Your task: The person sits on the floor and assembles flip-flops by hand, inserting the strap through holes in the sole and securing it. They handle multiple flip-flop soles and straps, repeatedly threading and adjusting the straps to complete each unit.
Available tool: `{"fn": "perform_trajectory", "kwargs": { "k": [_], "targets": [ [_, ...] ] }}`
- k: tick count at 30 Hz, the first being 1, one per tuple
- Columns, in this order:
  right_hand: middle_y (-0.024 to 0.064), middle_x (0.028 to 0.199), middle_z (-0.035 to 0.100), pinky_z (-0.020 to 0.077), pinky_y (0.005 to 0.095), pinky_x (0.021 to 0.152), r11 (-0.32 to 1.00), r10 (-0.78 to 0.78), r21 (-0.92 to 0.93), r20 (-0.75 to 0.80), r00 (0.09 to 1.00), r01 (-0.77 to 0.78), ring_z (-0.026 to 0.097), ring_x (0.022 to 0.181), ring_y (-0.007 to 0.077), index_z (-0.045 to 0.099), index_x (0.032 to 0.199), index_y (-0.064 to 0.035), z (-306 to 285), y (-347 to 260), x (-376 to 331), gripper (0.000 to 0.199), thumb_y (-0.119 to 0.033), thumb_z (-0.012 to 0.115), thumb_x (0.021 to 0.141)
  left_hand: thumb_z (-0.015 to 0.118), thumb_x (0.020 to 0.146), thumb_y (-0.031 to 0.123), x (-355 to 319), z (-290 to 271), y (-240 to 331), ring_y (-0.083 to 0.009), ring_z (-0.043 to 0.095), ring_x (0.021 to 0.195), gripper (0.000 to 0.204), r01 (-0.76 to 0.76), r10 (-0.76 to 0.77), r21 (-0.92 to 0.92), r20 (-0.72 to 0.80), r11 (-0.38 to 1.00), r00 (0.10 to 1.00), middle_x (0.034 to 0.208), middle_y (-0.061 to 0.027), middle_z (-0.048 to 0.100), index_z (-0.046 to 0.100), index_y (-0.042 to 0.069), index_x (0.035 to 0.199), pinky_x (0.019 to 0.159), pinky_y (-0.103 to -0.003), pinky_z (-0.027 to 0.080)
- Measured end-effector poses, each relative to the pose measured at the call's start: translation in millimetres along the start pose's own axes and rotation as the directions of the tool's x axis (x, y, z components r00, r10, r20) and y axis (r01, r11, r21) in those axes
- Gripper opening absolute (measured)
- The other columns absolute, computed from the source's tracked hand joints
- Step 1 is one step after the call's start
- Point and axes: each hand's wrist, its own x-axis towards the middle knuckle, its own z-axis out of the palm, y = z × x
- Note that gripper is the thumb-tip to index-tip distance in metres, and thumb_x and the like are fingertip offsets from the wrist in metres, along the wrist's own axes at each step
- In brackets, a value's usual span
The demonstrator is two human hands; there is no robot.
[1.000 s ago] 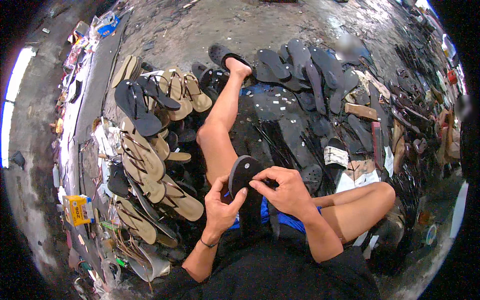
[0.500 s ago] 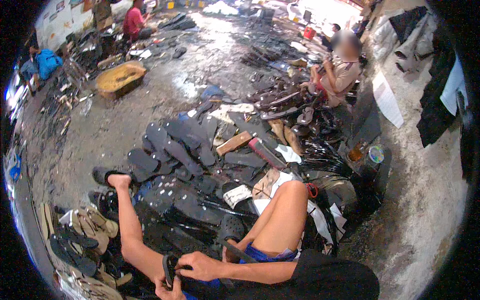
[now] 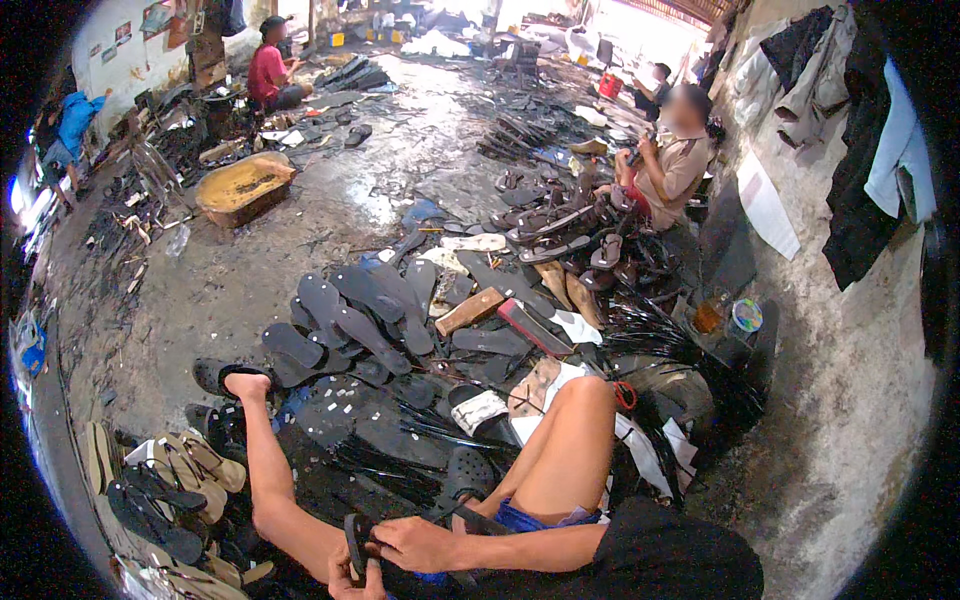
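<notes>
In my lap, at the lower edge, I hold a dark flip-flop sole (image 3: 353, 540) on edge. My left hand (image 3: 355, 582) grips its lower end from below, partly cut off by the picture's edge. My right hand (image 3: 415, 545) is closed against the sole's right side with its fingertips pressed on it; whether a strap is pinched there is hidden. Past my right hand, between my legs, lies a black clog (image 3: 467, 472) on a foot. Bundles of shiny black straps (image 3: 385, 470) spread over the floor ahead.
Loose dark soles (image 3: 375, 335) lie ahead, near a wooden block (image 3: 470, 311). Finished beige flip-flops (image 3: 190, 470) pile at my left. A yellowish basin (image 3: 245, 190) stands farther off. Another person (image 3: 675, 165) sits at the right by piled sandals, near the wall (image 3: 800, 400).
The view has tilted up slightly, showing more of the far room. Both hands still hold the sole, with only small finger movement.
</notes>
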Motion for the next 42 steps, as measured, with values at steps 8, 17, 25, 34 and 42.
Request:
{"fn": "perform_trajectory", "kwargs": {
  "k": [8, 17, 25, 34, 42],
  "targets": [
    [0.0226, 0.085, 0.062, 0.0519, 0.0481, 0.076, 0.995, 0.019, -0.097, 0.068, 0.997, -0.012, 0.063, 0.085, 0.0421, 0.060, 0.093, 0.0029, -6, 15, -4, 0.022, -0.019, 0.062, 0.091, 0.065, 0.088, -0.003, 5, 1, -9, -0.0087, 0.057, 0.082, 0.020, 0.098, -0.100, 0.020, 0.090, 0.995, 0.991, 0.094, -0.0014, 0.064, 0.061, 0.001, 0.107, 0.072, -0.023, 0.047],
    [0.0234, 0.089, 0.064, 0.0506, 0.0463, 0.074, 0.994, -0.105, 0.057, 0.187, 0.977, 0.096, 0.063, 0.086, 0.0432, 0.060, 0.095, 0.0047, -49, 2, -4, 0.023, -0.018, 0.061, 0.094, 0.056, 0.095, -0.002, 23, -11, 22, -0.0208, 0.054, 0.123, 0.044, 0.419, -0.243, -0.341, 0.454, 0.842, 0.857, 0.136, -0.0124, 0.056, 0.047, -0.005, 0.138, 0.103, -0.035, 0.044],
    [0.0210, 0.081, 0.058, 0.0501, 0.0485, 0.074, 0.991, -0.049, -0.112, 0.211, 0.976, 0.074, 0.062, 0.086, 0.0435, 0.060, 0.097, 0.0025, -72, -17, -14, 0.029, -0.027, 0.059, 0.098, 0.054, 0.093, -0.003, 38, 3, 13, -0.0161, 0.062, 0.097, 0.025, -0.169, 0.163, -0.017, 0.367, 0.985, 0.916, 0.112, -0.0090, 0.064, 0.063, -0.003, 0.117, 0.086, -0.029, 0.050],
    [0.0129, 0.092, 0.059, 0.0557, 0.0390, 0.071, 0.963, -0.075, -0.261, -0.011, 0.997, 0.070, 0.066, 0.084, 0.0348, 0.057, 0.105, -0.0031, -66, -1, -8, 0.023, -0.023, 0.061, 0.094, 0.059, 0.095, 0.007, 16, 17, -11, -0.0194, 0.061, 0.097, 0.030, 0.331, -0.314, -0.063, 0.191, 0.942, 0.930, 0.108, -0.0115, 0.065, 0.059, -0.004, 0.123, 0.085, -0.031, 0.049],
    [0.0055, 0.095, 0.066, 0.0480, 0.0353, 0.078, 0.548, -0.060, -0.817, 0.178, 0.982, 0.181, 0.065, 0.094, 0.0199, 0.060, 0.104, -0.0075, -86, 25, 5, 0.021, -0.022, 0.058, 0.089, 0.069, 0.089, 0.018, -22, 6, 7, -0.0409, 0.061, 0.110, 0.050, 0.032, -0.265, 0.469, 0.438, 0.882, 0.859, 0.117, -0.0262, 0.064, 0.051, -0.001, 0.133, 0.096, -0.043, 0.048]
  ]
}}
